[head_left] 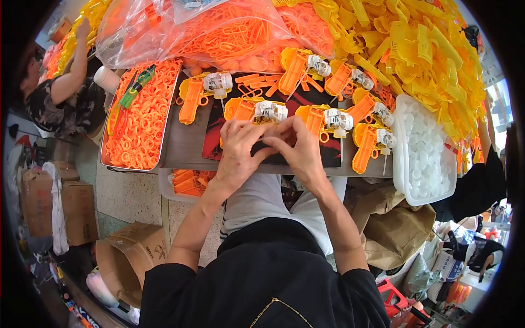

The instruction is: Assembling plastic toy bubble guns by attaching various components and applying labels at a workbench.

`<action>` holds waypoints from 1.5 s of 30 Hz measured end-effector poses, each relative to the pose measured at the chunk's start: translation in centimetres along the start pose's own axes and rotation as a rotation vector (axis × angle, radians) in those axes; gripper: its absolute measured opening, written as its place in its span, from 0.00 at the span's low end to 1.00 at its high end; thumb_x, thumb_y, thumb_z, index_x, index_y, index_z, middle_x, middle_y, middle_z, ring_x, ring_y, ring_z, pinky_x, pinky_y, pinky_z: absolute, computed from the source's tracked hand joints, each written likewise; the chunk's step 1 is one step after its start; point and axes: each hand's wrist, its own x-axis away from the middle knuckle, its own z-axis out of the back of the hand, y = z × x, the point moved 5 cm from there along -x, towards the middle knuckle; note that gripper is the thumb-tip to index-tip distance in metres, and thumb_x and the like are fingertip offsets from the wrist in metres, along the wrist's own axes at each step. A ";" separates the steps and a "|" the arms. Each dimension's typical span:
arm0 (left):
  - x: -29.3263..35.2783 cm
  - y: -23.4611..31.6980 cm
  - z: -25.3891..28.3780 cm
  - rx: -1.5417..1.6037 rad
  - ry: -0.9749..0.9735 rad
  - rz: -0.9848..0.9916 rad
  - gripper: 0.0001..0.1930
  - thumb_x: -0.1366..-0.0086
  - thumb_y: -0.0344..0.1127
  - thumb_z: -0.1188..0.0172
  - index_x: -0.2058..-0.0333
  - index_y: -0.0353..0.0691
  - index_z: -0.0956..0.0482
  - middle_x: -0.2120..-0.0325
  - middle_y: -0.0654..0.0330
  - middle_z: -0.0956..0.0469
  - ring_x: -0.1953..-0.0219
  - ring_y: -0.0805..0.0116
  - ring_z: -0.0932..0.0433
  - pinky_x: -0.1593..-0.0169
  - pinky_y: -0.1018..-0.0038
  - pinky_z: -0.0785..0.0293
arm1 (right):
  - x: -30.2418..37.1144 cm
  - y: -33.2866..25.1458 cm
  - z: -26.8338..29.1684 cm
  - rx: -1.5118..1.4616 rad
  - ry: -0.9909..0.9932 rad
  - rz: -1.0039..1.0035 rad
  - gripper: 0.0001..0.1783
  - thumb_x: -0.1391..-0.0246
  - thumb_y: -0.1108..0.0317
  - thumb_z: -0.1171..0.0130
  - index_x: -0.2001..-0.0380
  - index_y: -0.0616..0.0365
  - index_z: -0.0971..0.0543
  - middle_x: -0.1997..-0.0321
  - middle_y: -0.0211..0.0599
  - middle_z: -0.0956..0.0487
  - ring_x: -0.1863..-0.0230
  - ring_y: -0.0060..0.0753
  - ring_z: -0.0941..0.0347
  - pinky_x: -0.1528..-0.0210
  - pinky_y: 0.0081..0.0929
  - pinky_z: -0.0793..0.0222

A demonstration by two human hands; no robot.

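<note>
Several half-assembled toy guns with orange grips, yellow shells and white mechanisms lie across the table. My left hand [237, 148] is closed with curled fingers at the near edge of the middle toy gun [270, 111], covering part of it. Facing it, my right hand [299, 151] has thumb and fingers pinched together, close to the neighbouring toy gun [337, 121]. The fingertips of both hands nearly meet, and whatever they pinch is too small or hidden to make out. Beneath the hands is a black and red mat [212, 143].
To the left stands a tray of orange rings [135, 139] with green-handled tools [136, 87] on it. A white tub of translucent caps [426, 158] is at the right. Bagged orange parts [229, 35] and heaped yellow shells [421, 52] fill the back. Another person [65, 90] sits far left.
</note>
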 end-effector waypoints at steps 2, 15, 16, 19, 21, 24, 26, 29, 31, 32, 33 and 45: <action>0.7 -0.3 -0.2 -0.022 0.008 0.013 0.21 0.48 0.31 0.26 0.53 0.45 0.18 0.67 0.67 0.19 0.56 0.64 0.26 0.39 0.60 0.40 | 0.4 1.3 -0.7 -0.026 -0.046 -0.047 0.11 0.44 0.69 0.30 0.62 0.61 0.21 0.61 0.32 0.18 0.63 0.20 0.23 0.65 0.22 0.28; -0.2 -0.6 0.0 -0.308 0.124 0.024 0.17 0.47 0.33 0.28 0.56 0.47 0.15 0.58 0.67 0.21 0.49 0.63 0.27 0.34 0.56 0.44 | 2.3 -0.8 0.2 -0.039 0.228 0.229 0.05 0.52 0.76 0.32 0.69 0.61 0.18 0.47 0.41 0.23 0.47 0.37 0.25 0.43 0.31 0.31; 0.0 -1.6 0.0 -0.310 0.133 0.071 0.16 0.46 0.34 0.28 0.56 0.47 0.15 0.57 0.68 0.21 0.49 0.63 0.28 0.34 0.57 0.44 | 2.5 -0.8 0.6 -0.057 0.209 0.213 0.05 0.52 0.76 0.33 0.70 0.61 0.18 0.47 0.42 0.24 0.46 0.37 0.25 0.42 0.31 0.31; 0.5 -2.0 -0.7 -0.262 0.075 0.042 0.17 0.46 0.35 0.28 0.56 0.46 0.15 0.53 0.69 0.20 0.47 0.63 0.28 0.35 0.57 0.44 | 0.7 0.5 1.7 0.003 0.177 0.232 0.07 0.47 0.73 0.33 0.65 0.61 0.19 0.44 0.44 0.24 0.45 0.41 0.25 0.41 0.33 0.32; 0.9 -1.8 -1.1 -0.273 0.053 -0.003 0.16 0.46 0.36 0.28 0.57 0.46 0.15 0.51 0.69 0.20 0.46 0.62 0.28 0.34 0.56 0.44 | -1.5 0.5 2.4 0.170 0.248 0.349 0.12 0.41 0.69 0.35 0.56 0.62 0.21 0.45 0.49 0.23 0.43 0.47 0.26 0.41 0.37 0.31; 1.1 -1.5 -1.9 -0.271 0.027 -0.034 0.18 0.46 0.33 0.28 0.55 0.44 0.15 0.48 0.68 0.20 0.44 0.62 0.28 0.35 0.57 0.44 | -4.5 0.2 2.1 0.341 0.106 0.260 0.17 0.40 0.64 0.35 0.52 0.63 0.21 0.46 0.53 0.22 0.44 0.49 0.25 0.41 0.39 0.31; 1.2 -1.2 -2.2 -0.309 0.007 -0.061 0.18 0.45 0.33 0.29 0.54 0.44 0.15 0.47 0.67 0.20 0.43 0.62 0.28 0.34 0.55 0.45 | -5.7 0.4 1.5 0.370 0.055 0.178 0.23 0.41 0.57 0.34 0.51 0.65 0.20 0.50 0.53 0.19 0.46 0.51 0.24 0.43 0.43 0.30; 1.1 -0.8 -2.7 -0.353 -0.022 -0.109 0.18 0.44 0.33 0.31 0.53 0.45 0.17 0.46 0.68 0.21 0.42 0.63 0.28 0.33 0.53 0.46 | -6.6 0.9 0.5 0.568 -0.038 0.222 0.25 0.47 0.56 0.32 0.53 0.65 0.19 0.58 0.49 0.17 0.50 0.54 0.23 0.50 0.46 0.29; 1.0 -0.7 -2.4 -0.354 -0.024 -0.121 0.18 0.44 0.33 0.31 0.53 0.44 0.16 0.47 0.66 0.21 0.44 0.62 0.27 0.35 0.54 0.44 | -6.8 1.0 0.2 0.573 -0.051 0.231 0.23 0.48 0.58 0.32 0.54 0.64 0.18 0.59 0.50 0.17 0.51 0.54 0.23 0.50 0.46 0.29; 1.0 -0.5 -2.3 -0.356 -0.027 -0.136 0.18 0.44 0.32 0.30 0.53 0.44 0.15 0.48 0.65 0.20 0.46 0.62 0.27 0.37 0.55 0.42 | -6.9 1.1 0.1 0.576 -0.061 0.240 0.22 0.49 0.59 0.32 0.55 0.64 0.17 0.60 0.50 0.17 0.52 0.54 0.22 0.50 0.46 0.29; 1.2 -0.5 -2.2 -0.351 -0.031 -0.135 0.18 0.44 0.32 0.30 0.53 0.44 0.15 0.48 0.65 0.20 0.46 0.62 0.27 0.37 0.55 0.42 | -7.0 1.1 0.0 0.578 -0.061 0.234 0.22 0.49 0.59 0.32 0.55 0.64 0.17 0.60 0.50 0.17 0.52 0.54 0.22 0.50 0.46 0.29; 0.4 -2.1 0.1 0.209 -0.130 0.151 0.17 0.43 0.25 0.32 0.53 0.43 0.17 0.61 0.60 0.16 0.55 0.62 0.19 0.45 0.65 0.31 | -8.7 1.3 -0.1 0.692 -0.132 0.178 0.18 0.52 0.60 0.32 0.59 0.59 0.16 0.61 0.48 0.16 0.54 0.52 0.20 0.51 0.46 0.27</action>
